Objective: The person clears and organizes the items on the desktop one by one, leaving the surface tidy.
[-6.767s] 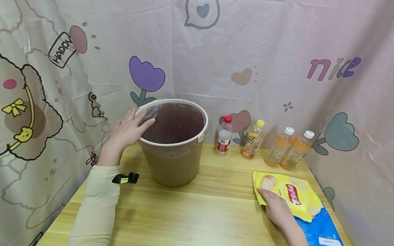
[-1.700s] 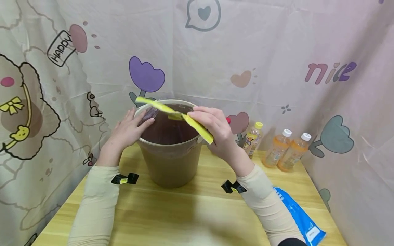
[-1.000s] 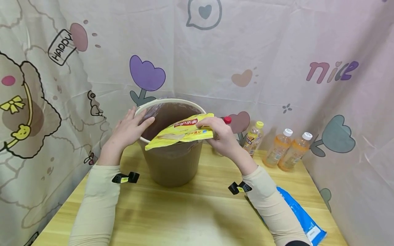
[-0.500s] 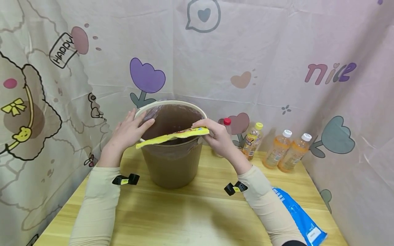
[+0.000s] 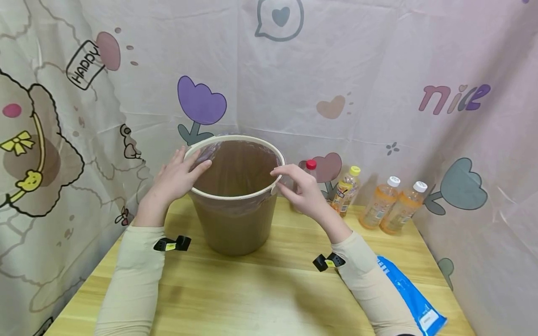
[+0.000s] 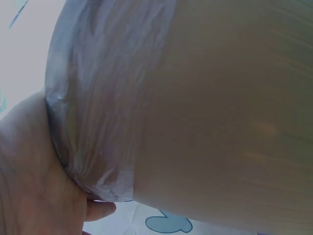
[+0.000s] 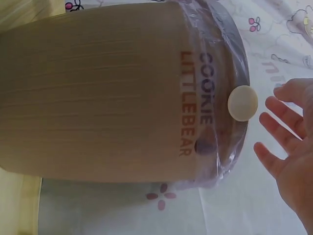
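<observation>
- To the right of the bin, along the back of the table (image 5: 252,298), you have the red-capped bottle (image 5: 311,165), partly hidden by your right hand (image 5: 299,187), then the yellow-capped bottle (image 5: 346,189) and two white-capped bottles (image 5: 379,205), all upright.
- The blue packet (image 5: 409,294) lies flat near the table's right edge, partly covered by your right sleeve (image 5: 374,289).
- Behind everything hangs a printed cloth (image 5: 273,84) with flowers, hearts and the word "nice", softly creased.
- The table shows pale yellow wood grain; the bottles are clear plastic, the white-capped pair orange-tinted; the packet is glossy and smooth.
- Your bin (image 5: 235,226) stands upright on the table, left of centre, towards the back: brown, round, tapering downwards, with a cream rim (image 5: 229,198).
- A thin, wrinkled clear liner (image 7: 225,161) folds over its rim, beside a round cream knob (image 7: 243,103) and the lettering "COOKIE LITTLEBEAR".
- Your left hand (image 5: 174,176) rests on the rim, fingers extended, thumb apart.
- Your right hand is at the opposite side, fingers loosely spread, holding nothing, just beside the rim.
</observation>
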{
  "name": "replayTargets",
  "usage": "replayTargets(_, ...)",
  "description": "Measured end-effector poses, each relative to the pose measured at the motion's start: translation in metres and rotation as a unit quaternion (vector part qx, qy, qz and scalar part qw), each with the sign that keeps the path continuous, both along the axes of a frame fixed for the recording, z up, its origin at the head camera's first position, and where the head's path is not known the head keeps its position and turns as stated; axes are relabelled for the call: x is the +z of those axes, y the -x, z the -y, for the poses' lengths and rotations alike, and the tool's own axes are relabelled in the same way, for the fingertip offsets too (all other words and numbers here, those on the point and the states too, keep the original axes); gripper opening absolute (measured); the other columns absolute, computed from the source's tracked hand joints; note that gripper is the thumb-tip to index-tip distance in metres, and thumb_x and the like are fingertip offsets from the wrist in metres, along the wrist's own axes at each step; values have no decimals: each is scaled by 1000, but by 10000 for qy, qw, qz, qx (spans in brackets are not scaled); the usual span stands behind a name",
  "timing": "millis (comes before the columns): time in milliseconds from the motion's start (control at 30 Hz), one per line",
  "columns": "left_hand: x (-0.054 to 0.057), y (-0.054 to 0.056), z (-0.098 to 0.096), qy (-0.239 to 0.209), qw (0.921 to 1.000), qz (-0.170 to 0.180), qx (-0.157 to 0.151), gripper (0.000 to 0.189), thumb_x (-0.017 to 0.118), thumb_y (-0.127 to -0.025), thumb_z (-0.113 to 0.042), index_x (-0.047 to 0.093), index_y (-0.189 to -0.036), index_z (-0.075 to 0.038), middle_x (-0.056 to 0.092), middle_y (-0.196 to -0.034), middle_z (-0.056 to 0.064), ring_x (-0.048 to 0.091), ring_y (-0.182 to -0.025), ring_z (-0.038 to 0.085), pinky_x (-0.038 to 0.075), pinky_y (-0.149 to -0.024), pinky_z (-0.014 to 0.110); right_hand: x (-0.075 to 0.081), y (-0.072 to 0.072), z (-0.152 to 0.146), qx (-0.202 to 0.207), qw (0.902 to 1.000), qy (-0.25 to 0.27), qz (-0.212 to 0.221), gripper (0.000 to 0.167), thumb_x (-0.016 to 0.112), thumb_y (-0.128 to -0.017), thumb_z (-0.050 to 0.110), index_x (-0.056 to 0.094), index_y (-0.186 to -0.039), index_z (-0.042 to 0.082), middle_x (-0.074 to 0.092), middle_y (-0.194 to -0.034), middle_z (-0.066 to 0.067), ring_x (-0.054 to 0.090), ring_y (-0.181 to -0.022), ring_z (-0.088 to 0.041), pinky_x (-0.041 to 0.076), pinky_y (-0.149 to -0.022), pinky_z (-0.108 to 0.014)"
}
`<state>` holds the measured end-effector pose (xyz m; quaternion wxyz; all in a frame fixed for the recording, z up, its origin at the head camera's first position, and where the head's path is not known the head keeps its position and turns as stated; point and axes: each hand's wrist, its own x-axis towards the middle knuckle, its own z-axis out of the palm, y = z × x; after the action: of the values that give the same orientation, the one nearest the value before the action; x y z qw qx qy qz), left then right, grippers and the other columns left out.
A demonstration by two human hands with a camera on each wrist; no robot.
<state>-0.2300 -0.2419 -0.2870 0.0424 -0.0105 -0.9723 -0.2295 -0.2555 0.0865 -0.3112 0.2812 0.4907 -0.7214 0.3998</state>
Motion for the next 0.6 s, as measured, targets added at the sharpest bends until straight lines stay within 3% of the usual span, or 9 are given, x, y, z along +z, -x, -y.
replayTargets(233,1,-1,2,-20,10000,-10,26,88,18,-91,-78,14,-158,-22,-12,-164,14,-8,-151,42,0,-114,72,-13,-10,-19,-207,9997,-95,53,29,68,-85,-4,66,-112,5,68,-114,-13,61,-111,-24,47,-97,-19)
replayTargets(600,-1,0,0,-5,10000,-10,53,88,18,-90,-79,14,-158,-22,-12,-164,15,-8,-150,43,0,-115,71,-47,-25,-62,-594,9966,-552,145,32,68,-83,-5,66,-114,6,64,-121,-12,57,-116,-25,40,-103,-14)
